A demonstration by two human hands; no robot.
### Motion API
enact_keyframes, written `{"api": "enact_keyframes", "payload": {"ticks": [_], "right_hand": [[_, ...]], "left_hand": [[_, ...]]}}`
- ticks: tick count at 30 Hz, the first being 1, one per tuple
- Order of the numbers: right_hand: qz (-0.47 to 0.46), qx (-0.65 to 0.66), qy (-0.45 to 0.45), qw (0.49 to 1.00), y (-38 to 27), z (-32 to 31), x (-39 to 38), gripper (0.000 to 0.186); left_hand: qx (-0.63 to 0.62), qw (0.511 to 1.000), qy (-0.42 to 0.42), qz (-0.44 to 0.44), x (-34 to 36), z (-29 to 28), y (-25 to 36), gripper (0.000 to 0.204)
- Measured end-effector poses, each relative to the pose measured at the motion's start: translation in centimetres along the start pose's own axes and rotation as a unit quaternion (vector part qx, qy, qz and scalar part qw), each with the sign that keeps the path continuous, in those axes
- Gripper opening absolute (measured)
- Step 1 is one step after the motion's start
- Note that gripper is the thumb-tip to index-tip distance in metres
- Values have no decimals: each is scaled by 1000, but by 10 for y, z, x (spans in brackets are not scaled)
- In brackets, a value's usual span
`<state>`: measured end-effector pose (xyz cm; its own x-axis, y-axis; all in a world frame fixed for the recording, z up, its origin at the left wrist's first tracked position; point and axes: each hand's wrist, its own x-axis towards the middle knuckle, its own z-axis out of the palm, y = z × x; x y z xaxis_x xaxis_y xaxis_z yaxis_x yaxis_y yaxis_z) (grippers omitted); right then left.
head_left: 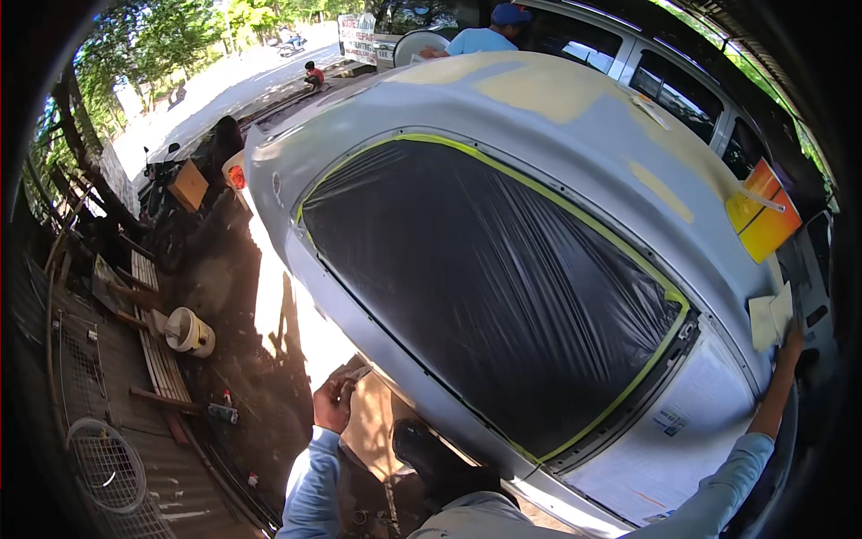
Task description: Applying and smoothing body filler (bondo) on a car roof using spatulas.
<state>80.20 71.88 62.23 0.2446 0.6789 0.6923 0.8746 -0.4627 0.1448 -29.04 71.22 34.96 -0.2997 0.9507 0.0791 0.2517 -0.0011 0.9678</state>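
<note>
A vehicle body (pixel 296 153) in grey primer with pale yellow filler patches fills the middle. Black plastic sheeting (pixel 476 278) covers its large window opening, edged with yellow-green masking tape (pixel 503 162). My left hand (pixel 332 404) is beside the lower edge of the body, its fingers closed around a small pale piece whose kind I cannot make out. Stretched far to the right, my right hand (pixel 793 343) has its fingers at pale yellow paper sheets (pixel 770 316) on the body; its grip is partly hidden.
An orange-yellow board (pixel 763 211) rests at the right. Behind the body are a person in a blue cap (pixel 489 34) and a van (pixel 669 76). On the left are a white bucket (pixel 189 332), wooden slats (pixel 162 359), a wire fan guard (pixel 106 465) and a motorcycle (pixel 166 193). Cardboard (pixel 370 422) lies near my feet.
</note>
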Motion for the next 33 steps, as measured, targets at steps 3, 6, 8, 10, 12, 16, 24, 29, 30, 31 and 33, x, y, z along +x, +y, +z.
{"api": "enact_keyframes", "payload": {"ticks": [3,6,8,10,12,16,24,29,30,31,33], "right_hand": [[114,3,-1,994,1,-32,6,34],[65,-77,74,992,-12,-53,-19,39],[50,-75,113,990,-38,-71,-22,40],[227,146,91,959,-85,-73,-51,41],[246,140,85,955,-110,-84,-45,41],[368,236,87,895,-146,-84,-36,44],[392,385,154,822,-132,-156,-90,38],[485,677,160,530,-383,-224,-102,29],[582,602,230,496,-404,-234,-112,27],[481,668,162,544,-457,-257,-115,23],[504,650,192,535,-505,-282,-135,23]], "left_hand": [[15,997,-66,29,104,16,106,22],[56,982,-94,154,167,42,178,27],[87,964,-112,223,189,61,213,27],[104,952,-115,264,197,82,249,25],[99,948,-136,271,205,84,266,29],[129,921,-141,339,225,90,298,32],[164,857,-192,449,281,139,330,59],[252,836,-172,455,314,144,325,69],[232,829,-213,461,311,157,327,69],[223,823,-230,468,309,162,329,69],[242,789,-267,497,295,177,338,72]]}}
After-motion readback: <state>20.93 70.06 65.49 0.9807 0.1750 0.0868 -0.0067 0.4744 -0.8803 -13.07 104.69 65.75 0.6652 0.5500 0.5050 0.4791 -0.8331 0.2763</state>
